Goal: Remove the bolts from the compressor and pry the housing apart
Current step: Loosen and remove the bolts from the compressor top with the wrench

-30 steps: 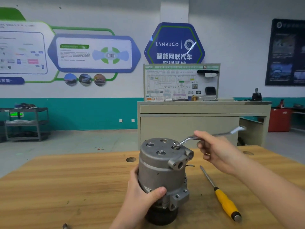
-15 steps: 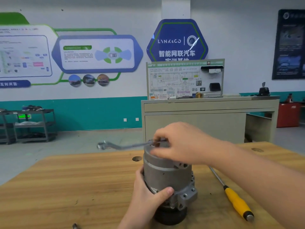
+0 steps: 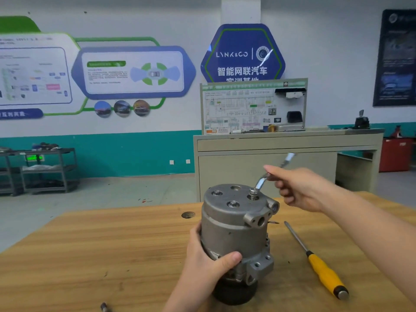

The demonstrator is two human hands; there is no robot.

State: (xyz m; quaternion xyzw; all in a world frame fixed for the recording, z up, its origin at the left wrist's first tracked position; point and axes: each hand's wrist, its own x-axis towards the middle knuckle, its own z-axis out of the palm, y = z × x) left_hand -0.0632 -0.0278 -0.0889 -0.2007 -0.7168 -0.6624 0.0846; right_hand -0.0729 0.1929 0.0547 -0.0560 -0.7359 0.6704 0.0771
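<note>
Head view: the compressor (image 3: 236,230), a grey cast-metal cylinder with a flat top and lugged mounting ears, stands upright on its black pulley end at the middle of the wooden worktop (image 3: 90,255). The left hand (image 3: 207,260) wraps its fingers around the lower body. The right hand (image 3: 299,188) pinches a bent wrench (image 3: 262,181) seated on a raised bolt (image 3: 254,192); two other bolts sit flush. A yellow-handled screwdriver (image 3: 324,273) lies to the right.
</note>
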